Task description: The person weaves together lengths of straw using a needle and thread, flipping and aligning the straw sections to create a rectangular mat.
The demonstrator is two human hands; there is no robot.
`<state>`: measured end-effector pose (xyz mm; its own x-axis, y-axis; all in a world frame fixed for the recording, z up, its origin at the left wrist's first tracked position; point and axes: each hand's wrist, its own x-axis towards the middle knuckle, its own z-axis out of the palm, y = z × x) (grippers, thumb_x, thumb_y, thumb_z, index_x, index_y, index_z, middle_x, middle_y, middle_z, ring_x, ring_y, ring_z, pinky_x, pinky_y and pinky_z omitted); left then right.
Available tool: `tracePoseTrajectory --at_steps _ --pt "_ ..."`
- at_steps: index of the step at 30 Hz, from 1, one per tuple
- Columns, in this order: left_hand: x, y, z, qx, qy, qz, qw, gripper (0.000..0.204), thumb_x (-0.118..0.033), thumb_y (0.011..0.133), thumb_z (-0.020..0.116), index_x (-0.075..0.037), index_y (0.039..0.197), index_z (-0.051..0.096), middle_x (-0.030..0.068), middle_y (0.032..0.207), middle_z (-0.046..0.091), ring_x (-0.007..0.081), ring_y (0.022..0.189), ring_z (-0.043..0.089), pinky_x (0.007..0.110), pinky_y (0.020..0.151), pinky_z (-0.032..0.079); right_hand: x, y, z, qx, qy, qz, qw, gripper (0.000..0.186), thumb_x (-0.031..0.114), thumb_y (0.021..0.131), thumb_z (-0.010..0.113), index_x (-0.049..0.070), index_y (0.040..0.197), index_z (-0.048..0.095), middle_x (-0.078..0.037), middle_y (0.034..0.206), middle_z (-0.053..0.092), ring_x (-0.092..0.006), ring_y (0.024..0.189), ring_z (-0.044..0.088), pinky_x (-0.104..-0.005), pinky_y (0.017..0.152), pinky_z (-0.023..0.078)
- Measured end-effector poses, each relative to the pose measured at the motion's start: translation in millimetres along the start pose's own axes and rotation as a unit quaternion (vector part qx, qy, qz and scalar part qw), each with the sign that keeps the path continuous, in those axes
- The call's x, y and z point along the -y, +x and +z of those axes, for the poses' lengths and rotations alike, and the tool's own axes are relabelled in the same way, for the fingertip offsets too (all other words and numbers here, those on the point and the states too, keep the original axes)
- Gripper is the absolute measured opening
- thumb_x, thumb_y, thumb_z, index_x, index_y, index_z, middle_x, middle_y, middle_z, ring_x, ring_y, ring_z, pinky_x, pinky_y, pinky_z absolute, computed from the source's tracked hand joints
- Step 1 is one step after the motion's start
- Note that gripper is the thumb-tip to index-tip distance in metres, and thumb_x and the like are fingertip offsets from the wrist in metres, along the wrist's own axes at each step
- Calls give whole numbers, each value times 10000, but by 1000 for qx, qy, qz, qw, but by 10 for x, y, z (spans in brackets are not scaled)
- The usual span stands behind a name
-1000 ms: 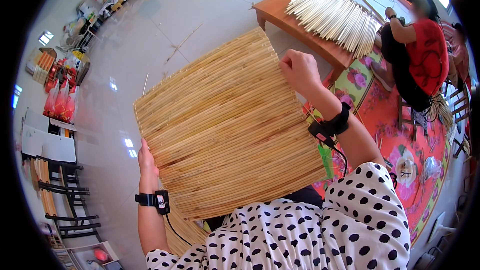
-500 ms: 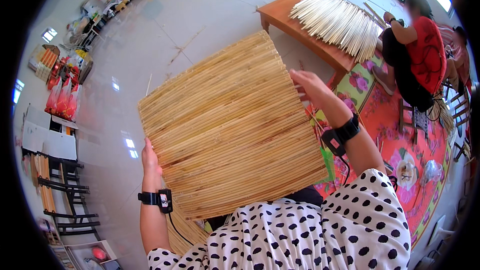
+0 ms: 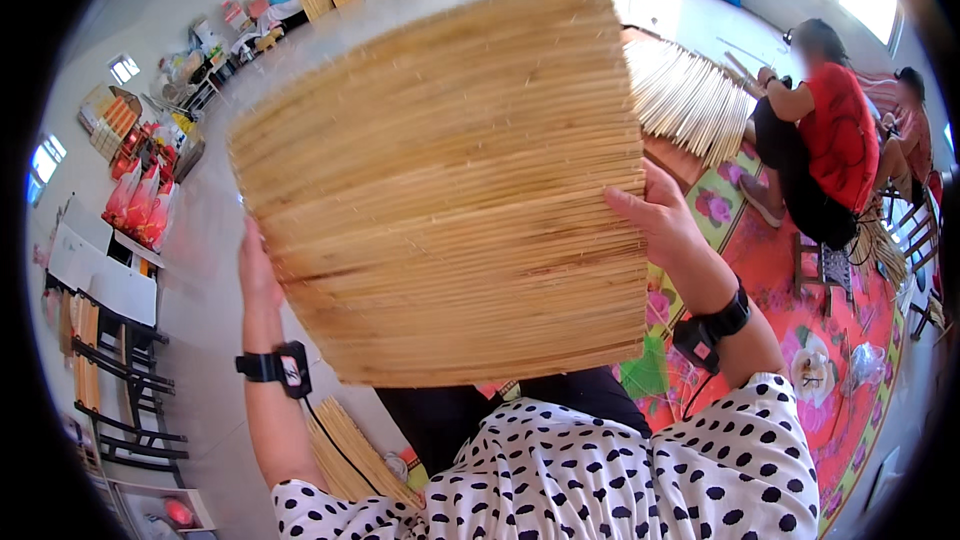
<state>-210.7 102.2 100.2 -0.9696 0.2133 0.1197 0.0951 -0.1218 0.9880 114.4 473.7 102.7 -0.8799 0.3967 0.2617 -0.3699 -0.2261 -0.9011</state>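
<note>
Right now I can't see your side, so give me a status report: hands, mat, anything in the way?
Left hand and right hand grip opposite edges. Woven stick mat raised, close to camera. Nothing between hands and mat.

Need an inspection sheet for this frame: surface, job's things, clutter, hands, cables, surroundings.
Surface: glossy pale floor; patterned red mat at right.
Job's things: woven straw mat, held up flat in front of the person.
Clutter: stick bundle on floor by the lap.
Hands: left hand grips the mat's left edge; right hand grips its right edge.
Cables: thin cable from left wristband.
Surroundings: low table with pale sticks; seated person in red; dark chairs.
</note>
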Motion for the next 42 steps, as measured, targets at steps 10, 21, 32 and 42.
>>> tracePoseTrajectory --at_steps 10,21,32,42 --pt "-857 -969 1010 -12 309 447 839 631 -9 834 560 -76 1391 271 115 1415 318 254 1253 380 383 944 389 140 -202 948 -157 -272 -225 922 238 58 800 630 -1 1005 525 -101 773 619 -136 680 578 -279 647 468" --pt "-699 -1456 1286 214 423 491 731 426 -1 713 672 -72 1119 564 131 1253 463 309 1104 523 362 836 502 -977 -112 1678 -188 -473 -29 860 214 123 801 584 49 970 475 -212 737 615 -412 719 592 -471 643 464" --pt "-203 -736 1023 290 498 519 631 169 -24 706 673 -72 862 631 47 978 583 230 911 578 319 720 519 -1663 -133 1829 -80 -509 29 857 144 90 811 560 45 885 445 -171 732 612 -386 642 592 -480 588 465" --pt "-112 -503 1021 337 511 590 526 77 -36 650 592 -60 705 544 35 787 546 190 763 563 305 616 500 -1542 -12 1756 -6 -513 83 855 137 63 802 543 28 885 440 -194 710 609 -406 650 588 -486 593 466"
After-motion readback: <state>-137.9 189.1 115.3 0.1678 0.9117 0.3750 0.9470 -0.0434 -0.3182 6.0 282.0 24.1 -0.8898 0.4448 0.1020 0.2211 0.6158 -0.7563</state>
